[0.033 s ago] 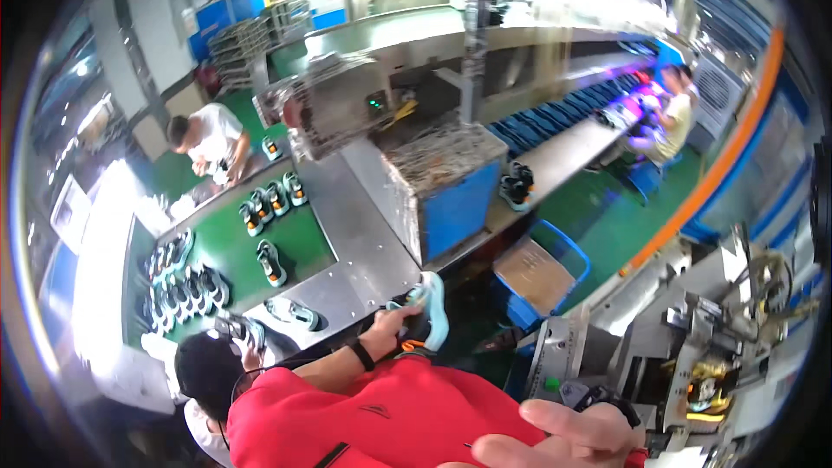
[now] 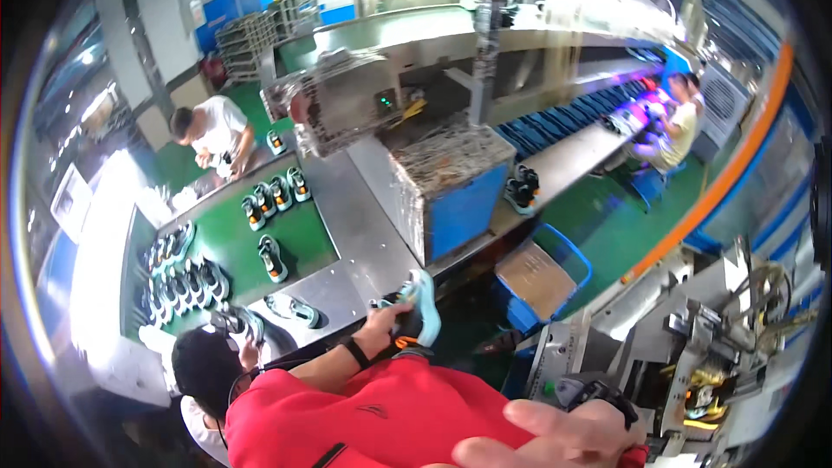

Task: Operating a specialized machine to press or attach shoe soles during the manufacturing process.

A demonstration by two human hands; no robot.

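My left hand (image 2: 381, 327), with a dark band round its wrist, grips a black sneaker (image 2: 423, 316) with a thick pale-blue sole and an orange accent. The shoe is tilted on end just off the near edge of the metal table (image 2: 368, 270). At the lower right my right hand (image 2: 559, 435) is spread in front of my red shirt, fingers apart and nothing in them. A dark device sits on that wrist. Another sneaker (image 2: 293, 310) lies on its side on the metal edge, left of my left hand.
Rows of sneakers (image 2: 186, 286) stand on the green belt (image 2: 234, 256). Co-workers are at left (image 2: 212, 134), close by at lower left (image 2: 208, 364), and far right (image 2: 680, 121). A blue-framed cart (image 2: 542, 282) stands to the right, beside machinery (image 2: 693, 355).
My right hand has moved slightly left across my shirt. My left hand still holds the sneaker, which sits a little further left and up in view.
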